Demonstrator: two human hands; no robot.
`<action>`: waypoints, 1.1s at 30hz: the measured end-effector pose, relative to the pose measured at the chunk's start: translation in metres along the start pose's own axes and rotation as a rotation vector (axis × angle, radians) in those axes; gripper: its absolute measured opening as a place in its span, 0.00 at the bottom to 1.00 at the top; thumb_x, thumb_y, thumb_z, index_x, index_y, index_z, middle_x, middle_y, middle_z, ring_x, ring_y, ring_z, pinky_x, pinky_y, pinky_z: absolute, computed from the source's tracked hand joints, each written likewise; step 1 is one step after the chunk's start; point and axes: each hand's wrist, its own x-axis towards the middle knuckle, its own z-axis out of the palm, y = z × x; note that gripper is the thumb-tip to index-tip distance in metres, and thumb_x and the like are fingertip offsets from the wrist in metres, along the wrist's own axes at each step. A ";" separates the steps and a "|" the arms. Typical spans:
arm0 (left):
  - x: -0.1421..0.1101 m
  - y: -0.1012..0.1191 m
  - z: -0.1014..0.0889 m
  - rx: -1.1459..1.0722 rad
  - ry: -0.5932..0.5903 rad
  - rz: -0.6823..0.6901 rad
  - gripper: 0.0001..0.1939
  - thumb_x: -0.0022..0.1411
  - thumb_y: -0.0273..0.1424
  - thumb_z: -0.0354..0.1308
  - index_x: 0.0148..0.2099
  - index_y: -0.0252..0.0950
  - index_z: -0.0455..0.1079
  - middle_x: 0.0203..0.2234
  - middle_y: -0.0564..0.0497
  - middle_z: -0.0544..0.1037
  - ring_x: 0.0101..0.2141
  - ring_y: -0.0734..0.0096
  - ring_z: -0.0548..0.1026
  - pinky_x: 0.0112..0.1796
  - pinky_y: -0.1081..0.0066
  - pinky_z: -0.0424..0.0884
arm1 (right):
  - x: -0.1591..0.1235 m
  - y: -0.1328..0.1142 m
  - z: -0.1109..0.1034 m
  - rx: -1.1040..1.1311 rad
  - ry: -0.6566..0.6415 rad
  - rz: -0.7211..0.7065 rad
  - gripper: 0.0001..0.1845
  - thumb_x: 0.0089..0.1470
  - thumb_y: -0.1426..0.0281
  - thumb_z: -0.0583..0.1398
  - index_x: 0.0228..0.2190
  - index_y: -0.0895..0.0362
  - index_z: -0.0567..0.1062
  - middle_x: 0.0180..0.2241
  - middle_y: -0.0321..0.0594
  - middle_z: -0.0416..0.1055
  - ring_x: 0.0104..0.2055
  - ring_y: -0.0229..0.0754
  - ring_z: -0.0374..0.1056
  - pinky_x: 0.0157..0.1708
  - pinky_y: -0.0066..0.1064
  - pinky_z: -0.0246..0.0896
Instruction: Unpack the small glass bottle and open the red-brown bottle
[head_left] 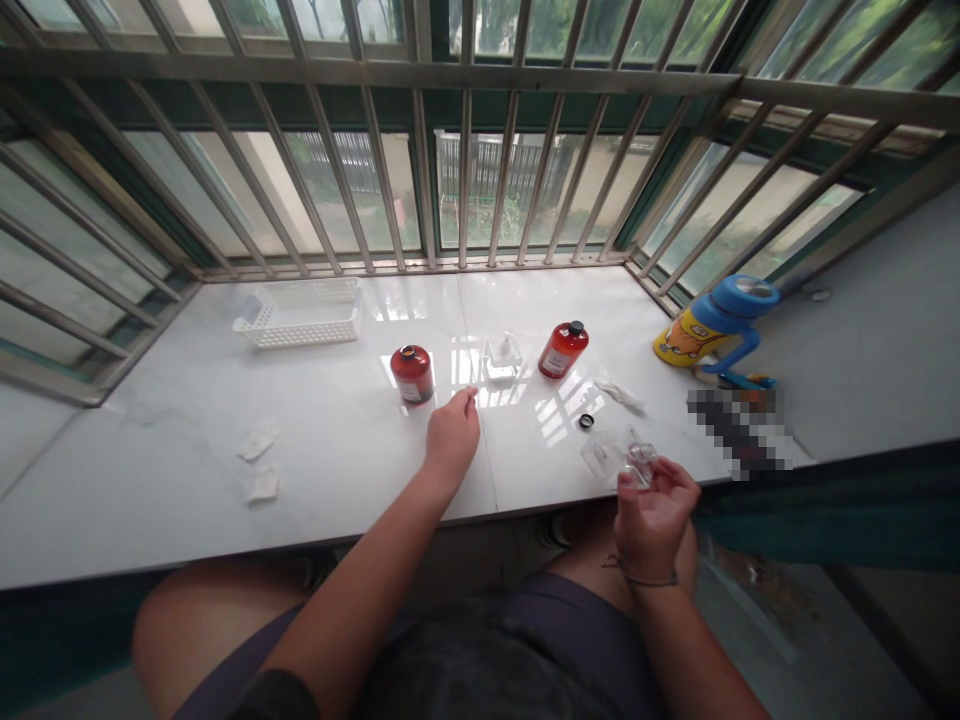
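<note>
My left hand (pixel 452 437) is closed in a pinch over the middle of the white counter (pixel 360 490). At its fingertips is something thin and pale, too small to name. To its left stands a red-brown bottle (pixel 412 376) with an uncapped mouth. Beyond the fingertips sits a small clear square dish (pixel 503 357) with something white in it. My right hand (pixel 654 508), palm up at the counter's front edge, has its thumb and fingers closed on a small clear container (pixel 641 458). Beside that lies clear plastic packaging (pixel 600 456).
A capped red bottle (pixel 564 350) stands right of the dish. A black ring-shaped cap (pixel 586 422) and a clear packet (pixel 621 396) lie nearby. At the right is a blue-and-yellow flask (pixel 712 322). A white basket (pixel 304 315) and crumpled white tissues (pixel 262 487) are left. Window bars (pixel 465 180) border the back.
</note>
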 end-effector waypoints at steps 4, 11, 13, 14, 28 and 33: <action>0.024 -0.003 0.020 0.133 -0.037 0.001 0.22 0.75 0.21 0.49 0.65 0.33 0.74 0.49 0.34 0.86 0.52 0.48 0.85 0.55 0.54 0.77 | -0.004 -0.002 0.005 0.002 -0.039 -0.006 0.34 0.53 0.58 0.74 0.54 0.50 0.65 0.53 0.46 0.69 0.55 0.51 0.72 0.63 0.56 0.65; 0.006 0.040 0.090 0.189 -0.262 0.189 0.28 0.70 0.12 0.47 0.68 0.28 0.68 0.70 0.30 0.69 0.71 0.53 0.68 0.68 0.55 0.66 | -0.006 0.001 0.000 0.015 -0.067 0.005 0.36 0.52 0.60 0.74 0.55 0.50 0.64 0.55 0.48 0.69 0.57 0.53 0.73 0.63 0.57 0.65; -0.004 0.055 0.102 0.169 -0.340 0.241 0.26 0.71 0.13 0.49 0.67 0.29 0.69 0.69 0.30 0.71 0.69 0.53 0.71 0.68 0.56 0.68 | -0.005 0.001 -0.004 0.003 -0.060 0.003 0.36 0.52 0.60 0.75 0.55 0.50 0.64 0.55 0.48 0.69 0.57 0.53 0.73 0.63 0.57 0.65; -0.010 0.060 0.106 0.149 -0.383 0.268 0.25 0.71 0.15 0.51 0.65 0.30 0.72 0.67 0.32 0.74 0.66 0.53 0.74 0.66 0.57 0.70 | -0.005 0.001 -0.006 -0.002 -0.057 0.003 0.36 0.52 0.60 0.75 0.55 0.50 0.65 0.55 0.48 0.69 0.57 0.53 0.73 0.63 0.57 0.65; 0.019 0.013 0.029 0.122 -0.095 0.005 0.23 0.80 0.28 0.45 0.68 0.36 0.71 0.47 0.40 0.87 0.46 0.57 0.86 0.49 0.62 0.78 | -0.008 0.007 -0.016 0.037 -0.067 0.061 0.38 0.51 0.62 0.76 0.56 0.51 0.65 0.57 0.48 0.69 0.59 0.53 0.72 0.67 0.59 0.61; 0.017 0.016 0.049 0.266 -0.155 0.073 0.26 0.72 0.15 0.47 0.65 0.31 0.73 0.63 0.33 0.78 0.63 0.53 0.78 0.62 0.59 0.73 | -0.011 0.004 -0.012 0.038 -0.085 0.047 0.37 0.51 0.63 0.76 0.56 0.52 0.66 0.56 0.48 0.69 0.59 0.52 0.72 0.67 0.59 0.61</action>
